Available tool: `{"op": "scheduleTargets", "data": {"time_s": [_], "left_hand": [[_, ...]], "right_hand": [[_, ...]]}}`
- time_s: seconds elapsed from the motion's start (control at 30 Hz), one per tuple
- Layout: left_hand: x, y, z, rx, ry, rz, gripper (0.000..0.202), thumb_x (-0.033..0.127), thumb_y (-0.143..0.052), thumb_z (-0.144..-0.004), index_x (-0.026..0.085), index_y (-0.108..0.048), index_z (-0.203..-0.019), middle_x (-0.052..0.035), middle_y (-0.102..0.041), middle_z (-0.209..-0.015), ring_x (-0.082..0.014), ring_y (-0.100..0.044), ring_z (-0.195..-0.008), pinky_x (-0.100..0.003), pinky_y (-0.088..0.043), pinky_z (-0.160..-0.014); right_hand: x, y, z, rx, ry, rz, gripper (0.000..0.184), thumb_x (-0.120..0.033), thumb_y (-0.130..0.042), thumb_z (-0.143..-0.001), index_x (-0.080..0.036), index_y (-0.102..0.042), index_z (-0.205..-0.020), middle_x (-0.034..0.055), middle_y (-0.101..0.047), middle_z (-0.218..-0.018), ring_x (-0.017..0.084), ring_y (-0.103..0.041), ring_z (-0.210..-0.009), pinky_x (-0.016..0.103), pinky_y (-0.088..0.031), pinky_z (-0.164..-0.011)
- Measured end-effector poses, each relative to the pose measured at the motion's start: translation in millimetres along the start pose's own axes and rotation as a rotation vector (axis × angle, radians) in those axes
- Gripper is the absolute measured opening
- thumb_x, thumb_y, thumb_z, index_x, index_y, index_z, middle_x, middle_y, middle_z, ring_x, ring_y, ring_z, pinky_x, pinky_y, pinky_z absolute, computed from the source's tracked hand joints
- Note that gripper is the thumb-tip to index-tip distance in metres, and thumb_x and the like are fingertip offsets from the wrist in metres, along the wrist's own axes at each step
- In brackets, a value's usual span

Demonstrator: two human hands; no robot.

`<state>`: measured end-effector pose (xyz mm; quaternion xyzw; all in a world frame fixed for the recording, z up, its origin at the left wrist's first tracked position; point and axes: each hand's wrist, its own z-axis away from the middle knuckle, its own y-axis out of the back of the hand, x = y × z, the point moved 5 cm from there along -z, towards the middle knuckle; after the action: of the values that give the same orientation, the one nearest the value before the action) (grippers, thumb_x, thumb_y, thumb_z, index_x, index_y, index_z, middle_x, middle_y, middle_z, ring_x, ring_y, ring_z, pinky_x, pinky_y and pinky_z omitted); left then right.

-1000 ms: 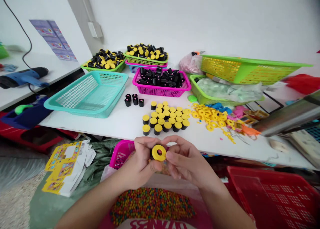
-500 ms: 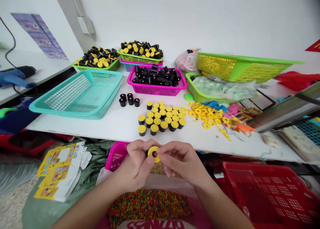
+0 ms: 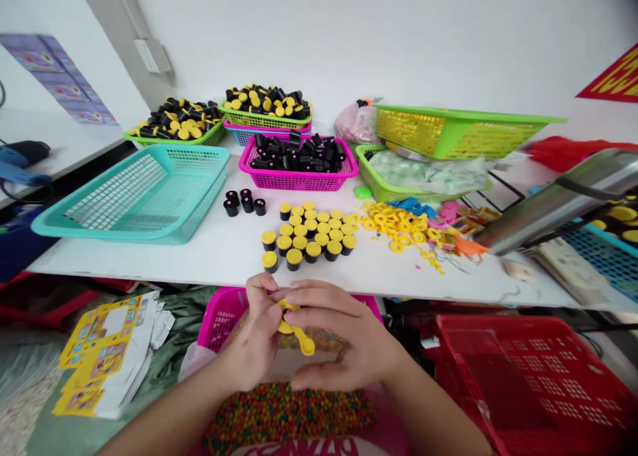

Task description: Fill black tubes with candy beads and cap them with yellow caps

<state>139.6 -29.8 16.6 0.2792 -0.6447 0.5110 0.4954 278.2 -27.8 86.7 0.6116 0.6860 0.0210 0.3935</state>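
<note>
My left hand (image 3: 256, 343) pinches a yellow plastic piece (image 3: 304, 342) above the pink basket on my lap side. A small round end of the piece points down and toward me. A dark spot shows at its middle, and the fingers partly cover the rest. My right hand (image 3: 343, 333) is open, its fingers stretched over the piece and its fingertips at the upper part; the thumb stands apart below. Beyond the hands, several black cylinders with yellow caps (image 3: 313, 248) stand grouped on the white table (image 3: 199, 263). Several uncapped black cylinders (image 3: 247, 205) stand to their left.
An empty turquoise basket (image 3: 184, 227) stands left. A magenta basket (image 3: 299, 180) holds black cylinders. Loose yellow plastic parts (image 3: 396, 223) lie right, near a metal tube (image 3: 558, 203). Below the hands are multicoloured beads (image 3: 289, 416); a red crate (image 3: 548, 376) is at lower right.
The yellow piece has turned, and its small round end now shows. My right hand has let go of its pinch and spread its fingers. The view has shifted a little to the right.
</note>
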Motion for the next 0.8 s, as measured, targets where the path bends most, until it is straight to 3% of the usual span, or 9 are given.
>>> {"op": "scheduleTargets", "data": {"time_s": [0.13,0.27,0.37,0.47,0.6,0.8], "left_hand": [[-1.8,-9.0,-2.0,0.051,0.088,0.194,0.032,0.054,-0.046,-0.091,0.033,-0.029,-0.109,0.0033,-0.056,-0.082,-0.0140,-0.059,-0.071,-0.024,-0.046,-0.060],[-6.8,-22.2,-4.4,0.131,0.168,0.349,0.031,0.052,-0.053,-0.087,0.031,-0.035,-0.101,0.0066,-0.049,-0.067,-0.0117,-0.052,-0.057,-0.023,-0.041,-0.053],[-13.8,-32.1,-3.9,0.100,0.240,0.492,0.028,0.045,-0.054,-0.086,0.031,-0.038,-0.104,0.0063,-0.047,-0.062,-0.0136,-0.054,-0.059,-0.023,-0.041,-0.051],[-14.7,-38.8,-5.0,0.090,0.298,0.602,0.039,0.041,-0.062,-0.079,0.031,-0.038,-0.108,0.0069,-0.047,-0.061,-0.0137,-0.056,-0.061,-0.023,-0.043,-0.054],[-0.5,-42.8,-11.9,0.156,0.234,0.610,0.045,0.044,-0.072,-0.074,0.029,-0.040,-0.101,0.0079,-0.047,-0.060,-0.0105,-0.053,-0.057,-0.019,-0.039,-0.049],[8.7,-45.4,-15.4,0.148,0.158,0.529,0.050,0.061,-0.070,-0.073,0.028,-0.042,-0.097,0.0072,-0.046,-0.060,-0.0099,-0.050,-0.053,-0.018,-0.039,-0.047]], "right_hand": [[3.8,-5.5,6.5,-0.045,-0.017,0.163,0.057,-0.017,-0.061,-0.085,-0.021,-0.039,-0.138,0.0106,-0.056,-0.129,0.018,-0.049,-0.127,0.034,-0.045,-0.106],[3.3,-7.9,12.2,0.102,-0.045,0.104,0.062,-0.006,-0.051,-0.075,-0.022,-0.042,-0.134,0.0106,-0.056,-0.126,0.020,-0.055,-0.119,0.033,-0.051,-0.098],[-0.8,-10.0,13.7,0.189,-0.019,0.068,0.069,-0.004,-0.050,-0.067,-0.022,-0.043,-0.133,0.0107,-0.057,-0.122,0.024,-0.058,-0.114,0.038,-0.052,-0.097],[-2.7,-9.7,13.8,0.257,-0.007,0.089,0.070,-0.006,-0.050,-0.065,-0.023,-0.043,-0.132,0.0102,-0.060,-0.118,0.027,-0.060,-0.111,0.043,-0.052,-0.096],[1.4,-8.2,13.4,0.253,-0.096,0.095,0.069,-0.005,-0.050,-0.067,-0.024,-0.044,-0.133,0.0102,-0.059,-0.121,0.025,-0.059,-0.113,0.039,-0.054,-0.095],[4.4,-8.6,14.8,0.250,-0.173,0.042,0.068,-0.003,-0.051,-0.068,-0.025,-0.046,-0.132,0.0099,-0.054,-0.127,0.023,-0.058,-0.114,0.036,-0.052,-0.096]]}}
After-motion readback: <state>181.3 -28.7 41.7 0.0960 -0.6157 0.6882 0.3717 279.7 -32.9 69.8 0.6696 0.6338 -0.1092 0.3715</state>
